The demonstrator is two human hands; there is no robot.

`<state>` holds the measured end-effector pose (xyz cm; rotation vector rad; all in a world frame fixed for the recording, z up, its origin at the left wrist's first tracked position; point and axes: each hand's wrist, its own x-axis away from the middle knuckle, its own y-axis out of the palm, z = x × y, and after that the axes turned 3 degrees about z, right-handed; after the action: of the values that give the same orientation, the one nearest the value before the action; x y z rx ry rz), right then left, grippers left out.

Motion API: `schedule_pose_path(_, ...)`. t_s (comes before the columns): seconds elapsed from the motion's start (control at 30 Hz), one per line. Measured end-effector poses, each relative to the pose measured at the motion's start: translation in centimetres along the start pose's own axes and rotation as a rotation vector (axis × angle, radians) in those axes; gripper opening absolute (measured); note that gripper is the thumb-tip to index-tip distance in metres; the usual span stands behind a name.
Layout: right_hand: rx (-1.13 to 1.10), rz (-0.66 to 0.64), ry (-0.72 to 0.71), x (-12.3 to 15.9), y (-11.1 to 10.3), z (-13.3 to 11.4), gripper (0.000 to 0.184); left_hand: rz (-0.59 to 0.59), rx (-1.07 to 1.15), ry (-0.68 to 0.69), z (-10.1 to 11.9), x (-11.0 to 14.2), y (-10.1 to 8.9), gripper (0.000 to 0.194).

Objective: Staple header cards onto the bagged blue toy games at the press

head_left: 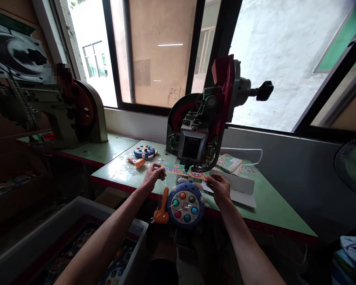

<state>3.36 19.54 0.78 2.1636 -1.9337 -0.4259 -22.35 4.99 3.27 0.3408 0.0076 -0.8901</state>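
Note:
Between my two hands stretches a printed header card on a clear plastic bag. My left hand pinches its left end, and my right hand pinches its right end. The card's middle lies under the head of a red and grey stapling machine. Hanging below the card at the table's front edge is a round blue animal-faced toy with several coloured buttons. An orange toy hammer hangs beside it, to the left. Both appear to be inside the bag.
Another blue button toy and a bagged orange hammer lie left on the green table. Printed cards and a white cardboard tray lie right. A grey bin holds similar toys. A second machine stands left; a fan, right.

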Motion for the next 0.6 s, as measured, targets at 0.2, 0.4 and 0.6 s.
schedule_pose_path(0.2, -0.055, 0.041, 0.042, 0.4, 0.7, 0.0, 0.059, -0.152, 0.06, -0.207, -0.4, 1.6, 1.7, 0.037)
schedule_pose_path(0.4, 0.061, -0.176, 0.046, 4.5, 1.2, 1.1, 0.047, -0.087, 0.073, -0.199, 0.9, 2.3, 1.2, 0.031)
schedule_pose_path(0.6, 0.176, -0.274, -0.002, 6.8, 4.0, 3.4, 0.035, 0.041, 0.06, -0.208, 1.9, 2.1, -2.5, 0.025)
